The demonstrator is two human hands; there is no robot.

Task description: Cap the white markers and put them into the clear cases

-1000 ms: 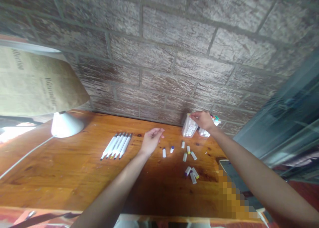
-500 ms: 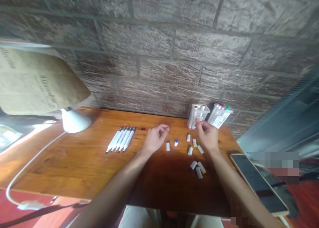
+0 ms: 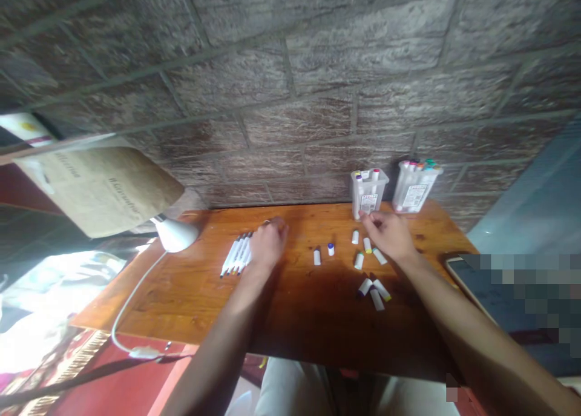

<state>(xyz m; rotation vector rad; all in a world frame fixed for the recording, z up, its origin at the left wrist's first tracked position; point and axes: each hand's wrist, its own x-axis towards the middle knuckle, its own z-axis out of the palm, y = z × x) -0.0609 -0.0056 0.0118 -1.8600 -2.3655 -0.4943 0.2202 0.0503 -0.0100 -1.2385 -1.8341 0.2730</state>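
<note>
My left hand [image 3: 267, 244] is over the right end of a row of several white markers [image 3: 235, 254] with dark tips. Its fingers are curled and smeared by motion, so I cannot make out whether they hold anything. My right hand [image 3: 391, 233] hovers in front of a clear plastic marker case [image 3: 369, 193], thumb and bent fingers loosely apart, with nothing visible between them. Short white marker caps lie between and below the hands: a blue-topped cap [image 3: 331, 249] stands upright, a white cap [image 3: 317, 257] is beside it, and a cluster of caps [image 3: 376, 292] lies nearer me.
A second marker case [image 3: 415, 186] stands at the back right by the brick wall [image 3: 290, 101]. At the left is a lamp [image 3: 177, 234] with a paper shade and a white cord [image 3: 131, 301]. A tablet-like device [image 3: 476, 295] lies at the right edge of the wooden table [image 3: 181, 301].
My left hand has moved left, from beside the loose caps to the marker row. My right hand stays near the case. The camera view has shifted and tilted.
</note>
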